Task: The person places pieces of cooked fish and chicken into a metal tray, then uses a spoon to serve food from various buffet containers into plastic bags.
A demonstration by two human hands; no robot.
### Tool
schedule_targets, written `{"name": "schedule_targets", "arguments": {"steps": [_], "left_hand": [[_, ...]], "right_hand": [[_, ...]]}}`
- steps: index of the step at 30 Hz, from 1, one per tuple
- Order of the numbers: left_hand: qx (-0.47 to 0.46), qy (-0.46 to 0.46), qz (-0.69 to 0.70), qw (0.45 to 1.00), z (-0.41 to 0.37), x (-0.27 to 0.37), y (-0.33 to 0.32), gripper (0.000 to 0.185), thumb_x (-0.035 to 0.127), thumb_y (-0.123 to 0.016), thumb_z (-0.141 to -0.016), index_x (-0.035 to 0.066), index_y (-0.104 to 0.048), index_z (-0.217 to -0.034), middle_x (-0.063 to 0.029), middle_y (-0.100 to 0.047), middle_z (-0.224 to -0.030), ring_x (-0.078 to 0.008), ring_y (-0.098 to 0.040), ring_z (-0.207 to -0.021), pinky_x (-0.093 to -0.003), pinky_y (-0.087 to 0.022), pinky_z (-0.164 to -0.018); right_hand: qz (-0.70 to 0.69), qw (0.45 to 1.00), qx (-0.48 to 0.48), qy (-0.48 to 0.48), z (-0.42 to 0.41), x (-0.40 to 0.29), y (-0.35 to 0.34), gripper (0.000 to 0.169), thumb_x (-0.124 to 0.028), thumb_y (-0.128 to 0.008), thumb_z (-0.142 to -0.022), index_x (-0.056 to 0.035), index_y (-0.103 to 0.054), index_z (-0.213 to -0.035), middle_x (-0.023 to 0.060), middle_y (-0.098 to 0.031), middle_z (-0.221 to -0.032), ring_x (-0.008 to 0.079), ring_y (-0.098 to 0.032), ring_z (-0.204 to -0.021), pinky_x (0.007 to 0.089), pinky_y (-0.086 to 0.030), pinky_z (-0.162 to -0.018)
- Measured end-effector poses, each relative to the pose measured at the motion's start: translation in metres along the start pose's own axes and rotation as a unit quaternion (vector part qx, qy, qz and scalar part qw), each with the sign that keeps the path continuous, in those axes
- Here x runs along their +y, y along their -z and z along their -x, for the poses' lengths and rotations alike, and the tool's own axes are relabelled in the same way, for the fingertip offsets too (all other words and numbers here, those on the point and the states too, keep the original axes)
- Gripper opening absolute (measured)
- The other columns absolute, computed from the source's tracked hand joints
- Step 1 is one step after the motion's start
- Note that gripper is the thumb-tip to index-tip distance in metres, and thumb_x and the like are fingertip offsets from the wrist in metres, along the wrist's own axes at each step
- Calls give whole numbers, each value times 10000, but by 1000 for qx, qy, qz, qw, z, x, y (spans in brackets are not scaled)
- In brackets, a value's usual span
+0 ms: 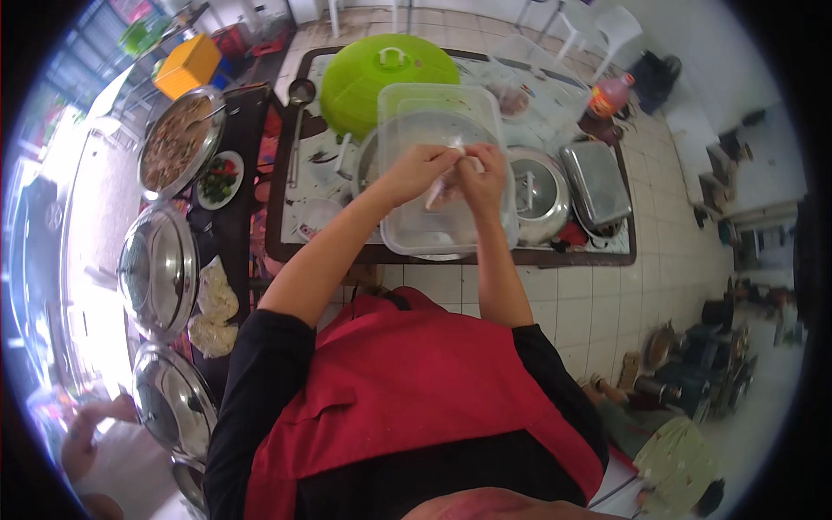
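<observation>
Both hands meet over a translucent plastic container (416, 229). My left hand (416, 174) and my right hand (482, 179) pinch the gathered top of a small clear plastic bag (444, 190) between their fingertips. Something pinkish-brown shows through the bag, though the fingers cover part of it. The container rests over a large round metal pot (368, 170), whose rim and side handle stick out on the left. Behind it lies a lime-green plastic dome cover (354, 78).
A lidded pot (543, 195) and a rectangular metal pan (595, 182) stand on the right. A ladle (298, 133) lies left. On the side table are a basin of cooked food (172, 153), a plate of vegetables (224, 185), metal lids (156, 270) and filled bags (216, 292). Other people are nearby.
</observation>
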State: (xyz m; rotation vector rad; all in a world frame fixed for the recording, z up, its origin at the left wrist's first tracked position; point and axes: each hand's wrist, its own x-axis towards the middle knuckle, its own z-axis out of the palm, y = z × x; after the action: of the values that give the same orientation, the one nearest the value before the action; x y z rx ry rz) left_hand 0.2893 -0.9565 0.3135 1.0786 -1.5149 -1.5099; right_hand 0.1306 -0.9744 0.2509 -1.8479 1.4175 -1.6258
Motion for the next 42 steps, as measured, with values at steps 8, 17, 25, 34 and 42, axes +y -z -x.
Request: {"name": "schedule_targets", "arguments": {"steps": [8,17,25,34,42], "left_hand": [[217,-36,-168,961,-14,-3,-7,201,131,-751,-680,0,-664,-805,-117,-678,-753,-209,-673,-731,-316,-514,-689],[286,-231,-150,918,26,46,15,209,25,-678,-731,32,-645,-937,-104,-664,-899,-226,-644,-851,-320,-486,-779],[273,-59,-154,948,71,-17,45,298,7,-638,-804,17,-585,-1098,-95,-641,-923,-185,-618,-851,-313,-475,-826],[250,-68,-300,918,78,-43,12,511,65,-696,-762,-15,-472,-1215,-179,-519,-1196,-326,-481,-1138,-399,-391,-963],[154,-85,-339,924,51,-41,-2,600,78,-694,-776,-13,-394,-1287,-201,-460,-1258,-373,-427,-1186,-438,-354,-1006]], "right_hand": [[10,970,-241,43,-13,-1,24,255,-140,-711,-722,-24,-622,-931,112,-597,-939,289,-567,-905,367,-437,-804],[63,943,-280,168,-55,-16,30,368,-64,-705,-722,-44,-628,-1080,156,-630,-1097,303,-584,-1048,371,-471,-868],[82,991,-66,-81,-106,56,134,197,-178,-646,-831,-15,-682,-938,117,-685,-795,263,-656,-724,343,-499,-679],[277,928,-142,-205,4,193,166,404,-344,-703,-767,-9,-635,-982,166,-659,-785,338,-628,-744,380,-493,-683],[285,940,-63,-174,0,167,105,328,-316,-675,-784,-75,-582,-986,157,-656,-830,379,-628,-816,463,-489,-699]]}}
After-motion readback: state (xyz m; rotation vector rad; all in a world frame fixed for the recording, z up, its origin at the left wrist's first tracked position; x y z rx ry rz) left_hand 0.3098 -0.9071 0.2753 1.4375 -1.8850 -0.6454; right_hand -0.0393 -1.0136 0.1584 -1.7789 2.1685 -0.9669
